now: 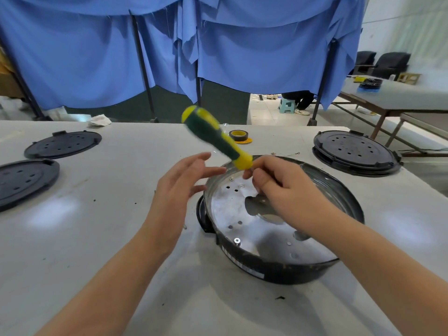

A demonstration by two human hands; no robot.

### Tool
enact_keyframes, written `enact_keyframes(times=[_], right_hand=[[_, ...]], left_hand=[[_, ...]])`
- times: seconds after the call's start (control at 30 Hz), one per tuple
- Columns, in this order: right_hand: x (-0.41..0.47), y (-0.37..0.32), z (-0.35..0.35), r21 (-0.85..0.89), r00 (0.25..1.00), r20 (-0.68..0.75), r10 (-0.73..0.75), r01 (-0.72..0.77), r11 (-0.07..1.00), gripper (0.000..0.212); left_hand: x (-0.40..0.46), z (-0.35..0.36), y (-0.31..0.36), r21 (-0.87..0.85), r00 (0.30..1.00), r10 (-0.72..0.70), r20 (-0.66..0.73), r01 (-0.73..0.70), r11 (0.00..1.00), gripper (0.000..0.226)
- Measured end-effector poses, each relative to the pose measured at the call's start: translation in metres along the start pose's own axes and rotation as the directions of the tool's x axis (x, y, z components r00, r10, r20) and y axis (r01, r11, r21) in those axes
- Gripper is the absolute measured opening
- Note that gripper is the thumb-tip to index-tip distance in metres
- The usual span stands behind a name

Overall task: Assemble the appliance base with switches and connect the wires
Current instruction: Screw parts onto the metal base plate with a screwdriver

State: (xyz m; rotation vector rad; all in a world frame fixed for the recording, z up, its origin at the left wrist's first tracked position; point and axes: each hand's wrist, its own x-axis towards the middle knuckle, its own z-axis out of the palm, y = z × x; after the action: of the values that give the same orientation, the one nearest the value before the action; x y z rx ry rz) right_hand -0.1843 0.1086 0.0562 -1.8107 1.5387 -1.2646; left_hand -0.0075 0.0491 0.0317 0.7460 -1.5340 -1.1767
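Right hand (pixel 286 187) fingers curl round the lower end of the blurred yellow-green screwdriver (pixel 215 138), handle tilted toward eleven o'clock. Left hand (pixel 180 183) hovers alongside, fingers spread, holding nothing. Appliance base (pixel 274 267) sits beneath, one screw (pixel 236 240) at six o'clock.

A workshop for assembly work. Long white tabletop (pixel 97 238) rows carry black appliance covers (pixel 355 149). Blue cloth partitions (pixel 242 49) hang across the upper frame.

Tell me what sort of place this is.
Probably a small assembly workshop: several black appliance base covers lie on a long white worktable, a screwdriver is in use, and another worktable stands beyond blue curtains.
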Motion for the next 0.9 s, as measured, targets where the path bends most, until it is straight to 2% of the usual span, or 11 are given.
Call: enact_keyframes(times=[0.07, 0.13, 0.23, 0.27, 0.37, 0.53, 0.9], right_hand=[[0.003, -0.002, -0.003, 0.180, 1.000, -0.006, 0.031, -0.029, 0.983, 0.024], [0.003, -0.005, -0.006, 0.385, 0.997, 0.046, 0.059, -0.072, 0.920, 0.023], [0.001, -0.009, -0.007, 0.547, 0.990, 0.113, 0.079, -0.128, 0.827, 0.020], [0.001, -0.010, -0.007, 0.560, 0.988, 0.130, 0.086, -0.145, 0.816, 0.020], [0.001, -0.009, -0.006, 0.555, 0.978, 0.178, 0.110, -0.192, 0.810, 0.017], [0.001, -0.006, -0.003, 0.505, 0.950, 0.284, 0.130, -0.263, 0.822, 0.012], [-0.004, -0.009, 0.000, 0.376, 0.935, 0.337, 0.107, -0.238, 0.896, 0.007]], left_hand=[[-0.003, 0.002, -0.005, 0.126, 0.999, 0.023, 0.042, -0.028, 0.992, 0.029], [-0.005, 0.004, -0.013, 0.240, 0.996, -0.050, 0.080, 0.030, 0.970, 0.030], [-0.006, 0.004, -0.025, 0.494, 0.984, -0.149, 0.102, 0.080, 0.866, 0.055], [-0.006, 0.004, -0.028, 0.534, 0.980, -0.165, 0.107, 0.084, 0.841, 0.061], [-0.005, 0.004, -0.033, 0.514, 0.966, -0.219, 0.138, 0.119, 0.850, 0.067], [-0.005, 0.002, -0.037, 0.514, 0.964, -0.218, 0.156, 0.109, 0.851, 0.065], [-0.003, 0.001, -0.040, 0.522, 0.964, -0.213, 0.156, 0.102, 0.847, 0.063]])
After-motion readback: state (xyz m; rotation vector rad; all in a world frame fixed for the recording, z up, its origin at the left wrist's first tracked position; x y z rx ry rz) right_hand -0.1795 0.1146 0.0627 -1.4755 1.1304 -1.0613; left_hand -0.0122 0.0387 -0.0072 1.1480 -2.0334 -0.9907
